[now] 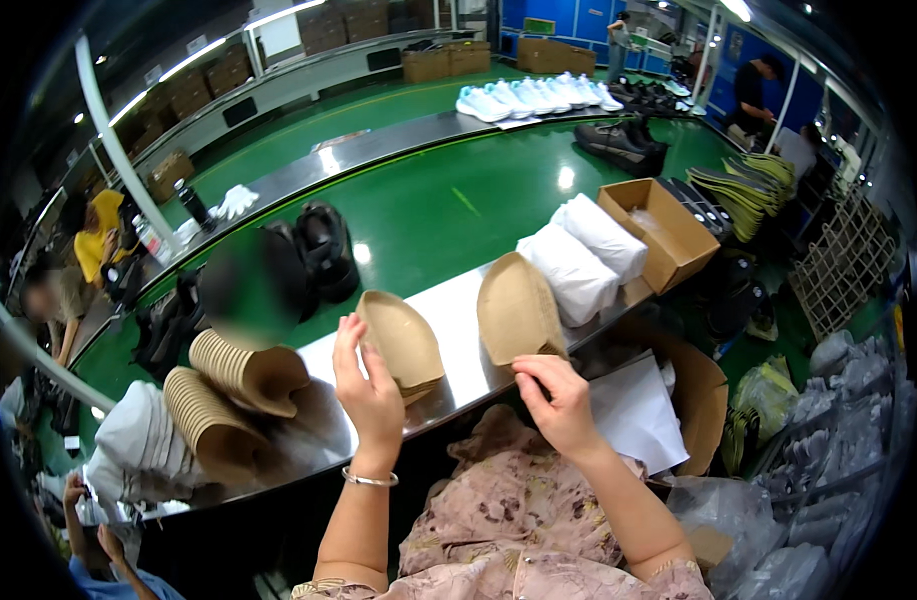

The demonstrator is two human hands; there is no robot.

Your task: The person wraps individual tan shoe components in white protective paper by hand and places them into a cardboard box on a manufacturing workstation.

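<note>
Two short stacks of brown moulded cardboard shoe inserts lie before me on the shiny metal bench (444, 395). The left stack (404, 335) is beside my left hand (371, 400), whose fingers point up along its left side, stretched out and not gripping. At the near end of the right stack (522, 305), the fingertips of my right hand (559, 400) rest by its edge, thumb and forefinger a little apart. Curved inserts nest in longer rows further left, one row (249, 370) behind another row (214, 420).
White wrapped bundles (584, 255) and an open cardboard box (664, 235) stand at the right. Black shoes (324, 250) sit on the green belt (449, 200); white shoes (534, 97) line its far side. A large carton with white paper (634, 410) is below my right arm. Other people work around.
</note>
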